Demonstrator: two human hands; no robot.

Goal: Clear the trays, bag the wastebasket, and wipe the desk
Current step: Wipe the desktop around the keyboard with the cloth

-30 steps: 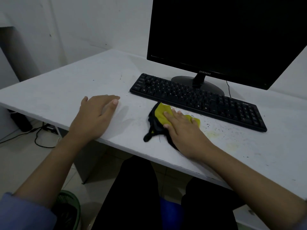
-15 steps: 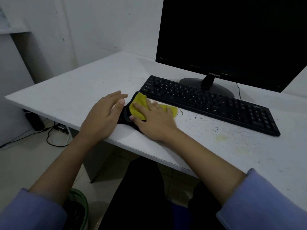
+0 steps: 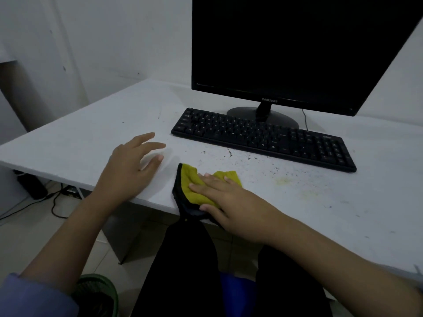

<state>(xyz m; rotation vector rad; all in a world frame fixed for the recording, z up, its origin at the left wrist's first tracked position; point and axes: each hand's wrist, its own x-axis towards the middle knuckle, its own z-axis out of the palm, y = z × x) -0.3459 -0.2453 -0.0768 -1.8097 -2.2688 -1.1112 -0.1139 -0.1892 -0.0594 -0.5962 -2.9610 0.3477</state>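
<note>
The cloth point(image 3: 196, 188) is yellow on its upper face with a black edge and underside, crumpled into a loose fold. It lies on the white surface point(image 3: 91, 133) at the near edge, and its dark lower part droops over that edge. The surface is pale and matte, speckled with small dark specks and a faint yellowish stain point(image 3: 283, 180) to the right of the cloth, in front of the keyboard point(image 3: 263, 137).

The right hand point(image 3: 231, 197) lies flat on the cloth, fingers spread and pressing down — the thumb sits on the black part by the edge, the fingertips reach the cloth's far yellow side. The left hand point(image 3: 130, 170) is just beside the cloth on its left, not touching it; its palm rests near the surface edge with fingers loosely spread and slightly lifted, holding nothing.

The keyboard lies beyond both hands, well apart from the cloth, with the dark monitor point(image 3: 297, 49) behind it. Below the surface, at the lower left, part of a green basket point(image 3: 98, 291) shows on the floor.
</note>
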